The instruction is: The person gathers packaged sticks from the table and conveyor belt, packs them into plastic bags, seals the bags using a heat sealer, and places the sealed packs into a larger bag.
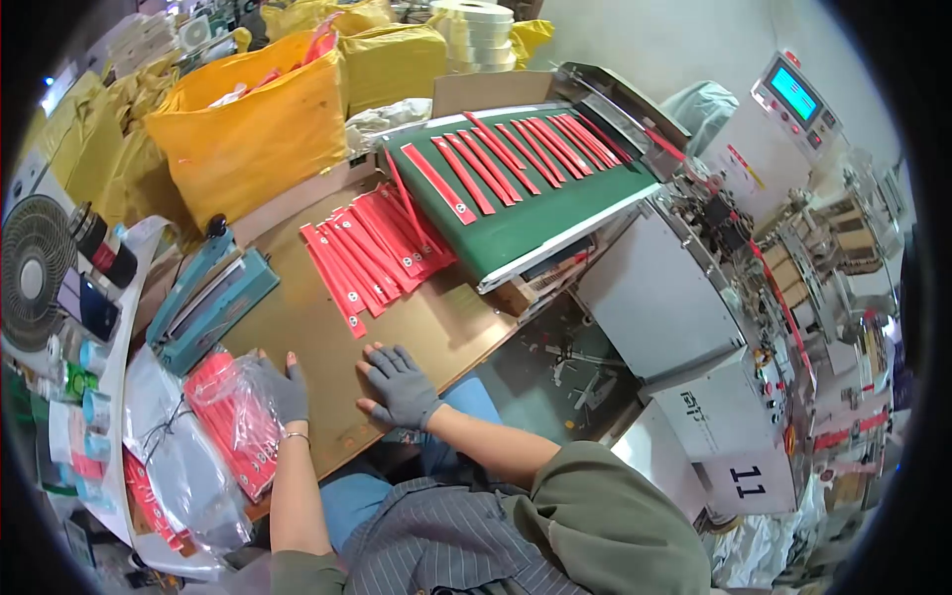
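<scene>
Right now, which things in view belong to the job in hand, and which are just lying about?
Likely part of the job:
piled red strips on the tabletop
plastic-covered red strips at the left hand
green belt, carrying more red strips
teal device

Probably just lying about:
fan
dark bottle
phone
green can

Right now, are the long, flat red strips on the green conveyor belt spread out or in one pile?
Spread out: the red strips lie slanted in a row along the belt, with green showing between many.

Red strips [369, 250] on brown tabletop [448, 322]
</scene>
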The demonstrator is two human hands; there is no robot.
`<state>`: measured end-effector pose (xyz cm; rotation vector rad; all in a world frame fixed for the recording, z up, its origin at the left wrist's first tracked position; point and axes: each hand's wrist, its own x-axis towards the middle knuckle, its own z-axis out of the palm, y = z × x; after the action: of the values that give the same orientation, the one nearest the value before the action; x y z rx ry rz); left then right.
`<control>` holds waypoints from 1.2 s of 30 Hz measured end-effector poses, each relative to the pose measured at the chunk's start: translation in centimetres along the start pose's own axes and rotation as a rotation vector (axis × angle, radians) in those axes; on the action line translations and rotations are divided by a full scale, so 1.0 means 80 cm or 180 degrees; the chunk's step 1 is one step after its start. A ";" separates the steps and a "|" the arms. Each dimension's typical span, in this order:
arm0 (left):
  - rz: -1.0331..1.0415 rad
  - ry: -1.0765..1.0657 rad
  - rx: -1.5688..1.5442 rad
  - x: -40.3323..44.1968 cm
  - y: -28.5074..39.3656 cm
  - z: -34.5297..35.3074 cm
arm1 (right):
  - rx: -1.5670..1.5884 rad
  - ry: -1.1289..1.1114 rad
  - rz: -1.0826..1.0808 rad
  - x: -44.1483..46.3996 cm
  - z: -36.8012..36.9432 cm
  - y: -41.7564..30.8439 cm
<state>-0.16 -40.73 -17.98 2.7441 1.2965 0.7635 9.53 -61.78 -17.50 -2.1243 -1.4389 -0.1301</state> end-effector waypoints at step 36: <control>0.0207 -0.0090 -0.0045 -0.001 -0.011 0.009 | 0.0150 0.0099 0.0117 -0.008 0.013 0.003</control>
<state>-0.56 -40.05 -18.81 2.7877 1.1977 0.7320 9.21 -61.87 -18.72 -2.1004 -1.3713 -0.1137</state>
